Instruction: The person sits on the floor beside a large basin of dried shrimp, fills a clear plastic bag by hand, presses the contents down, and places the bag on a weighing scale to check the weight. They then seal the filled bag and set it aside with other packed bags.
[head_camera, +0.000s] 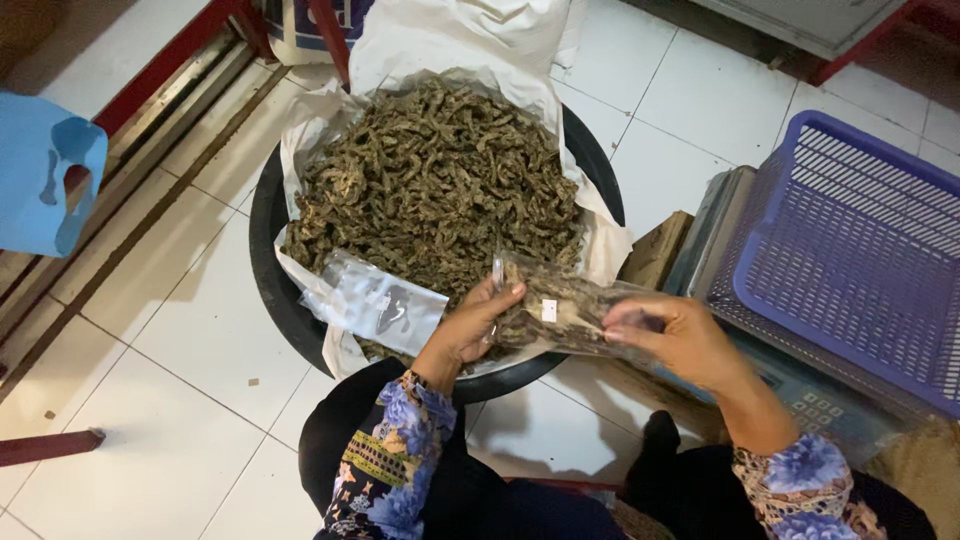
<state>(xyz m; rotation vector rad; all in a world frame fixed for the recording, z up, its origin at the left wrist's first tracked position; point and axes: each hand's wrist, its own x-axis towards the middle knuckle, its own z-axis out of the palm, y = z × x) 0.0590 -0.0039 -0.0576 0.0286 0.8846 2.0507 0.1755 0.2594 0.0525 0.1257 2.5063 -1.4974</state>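
nearest the camera are two floral-patterned sleeves (385, 455) over dark clothing at the bottom edge of the view. from them the two hands reach forward and meet on a clear plastic bag (560, 312) packed with dried, brownish-green strips. the bag lies roughly level between the hands, above the near rim of the basin. the left hand (475, 322) grips the bag's left end, fingers curled up around its edge with the thumb toward the body. the right hand (678, 338) closes over the bag's right end, fingers bent and pinched on the plastic, knuckles up.

just left of the left hand, a stack of empty clear bags (375, 300) rests on the pile's near edge. the pile itself, a heap of dried strips (435, 185), fills a wide black basin (270, 270) lined with white sheeting (455, 40) that folds out over the rim and runs up toward the top of the view. the basin sits on a white tiled floor (160, 400).

to the right, a blue-violet plastic basket (850, 260) sits on a weighing scale (800, 395), with a brown box (655, 250) between scale and basin. at far left is a light blue plastic stool (40, 175).
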